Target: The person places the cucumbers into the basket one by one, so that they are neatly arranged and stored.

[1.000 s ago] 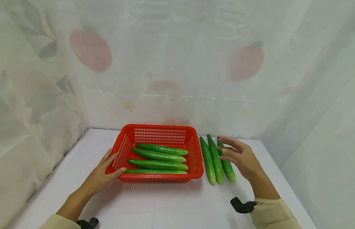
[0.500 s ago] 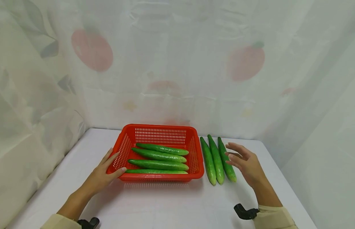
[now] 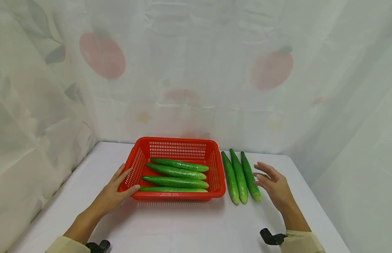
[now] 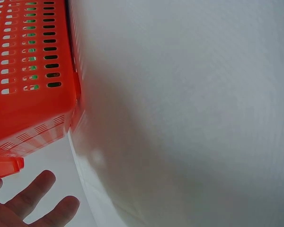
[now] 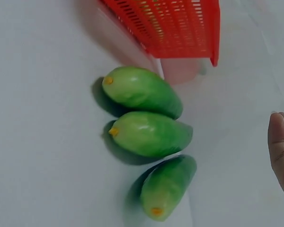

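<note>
Beige sleeves (image 3: 301, 243) lie nearest. The left hand (image 3: 111, 195), fingers spread and relaxed, touches the left rim of the red basket (image 3: 173, 195); the right hand (image 3: 277, 188), loosely curved and holding nothing, hovers between three cucumbers (image 3: 238, 176) and the right edge of the white desk (image 3: 189, 225). Four cucumbers (image 3: 176, 172) lie inside the basket, the three just right of it. A fruit-printed curtain (image 3: 196, 70) hangs behind the desk's far edge.

It's beige on both sides here, the left sleeve (image 3: 67, 245) cropped low, the right sleeve (image 3: 302, 243) lightly creased, and there's black at each wrist: a stubby, round-ended left mount (image 3: 103, 245), and a bent, pipe-like right mount (image 3: 271, 238)!
</note>
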Available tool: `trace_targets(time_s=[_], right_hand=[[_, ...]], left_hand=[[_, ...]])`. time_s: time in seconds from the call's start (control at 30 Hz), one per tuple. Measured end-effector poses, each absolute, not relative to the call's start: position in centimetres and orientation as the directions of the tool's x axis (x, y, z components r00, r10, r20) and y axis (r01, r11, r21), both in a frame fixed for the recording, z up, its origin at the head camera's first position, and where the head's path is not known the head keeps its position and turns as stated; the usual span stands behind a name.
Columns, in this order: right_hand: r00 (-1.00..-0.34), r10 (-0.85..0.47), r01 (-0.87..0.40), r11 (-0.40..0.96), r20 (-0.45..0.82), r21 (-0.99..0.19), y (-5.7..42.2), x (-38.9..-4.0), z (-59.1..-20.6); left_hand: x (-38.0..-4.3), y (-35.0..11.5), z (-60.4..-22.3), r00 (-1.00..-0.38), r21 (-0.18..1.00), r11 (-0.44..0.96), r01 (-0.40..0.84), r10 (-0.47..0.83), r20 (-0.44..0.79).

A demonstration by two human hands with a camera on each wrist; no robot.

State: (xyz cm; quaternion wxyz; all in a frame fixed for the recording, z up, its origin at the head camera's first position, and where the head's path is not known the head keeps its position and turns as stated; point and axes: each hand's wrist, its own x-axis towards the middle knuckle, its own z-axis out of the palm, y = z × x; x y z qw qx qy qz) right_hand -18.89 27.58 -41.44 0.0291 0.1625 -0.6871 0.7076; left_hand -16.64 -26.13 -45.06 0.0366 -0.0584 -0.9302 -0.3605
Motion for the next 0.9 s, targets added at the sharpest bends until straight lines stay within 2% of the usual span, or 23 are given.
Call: trace_targets(time_s=[0.2, 0.6, 0.9], right_hand=[[-0.940, -0.162, -0.294, -0.066, 0.301, -0.954, 28.3, -19.1, -42.9], [-0.965, -0.036, -0.259, -0.013, 0.260, -0.966, 29.0, -19.9, -45.2], [-0.990, 0.021, -0.131, 0.157, 0.136, -0.979, 29.7, -20.5, -47.0]], left_hand=[[-16.7, -26.2, -45.3, -0.990, 0.667, 0.733, 0.136, 0.081, 0.112], [-16.7, -26.1, -45.2, -0.990, 0.673, 0.726, 0.137, 0.080, 0.115], [-16.7, -26.2, -45.2, -0.990, 0.675, 0.725, 0.138, 0.081, 0.115]])
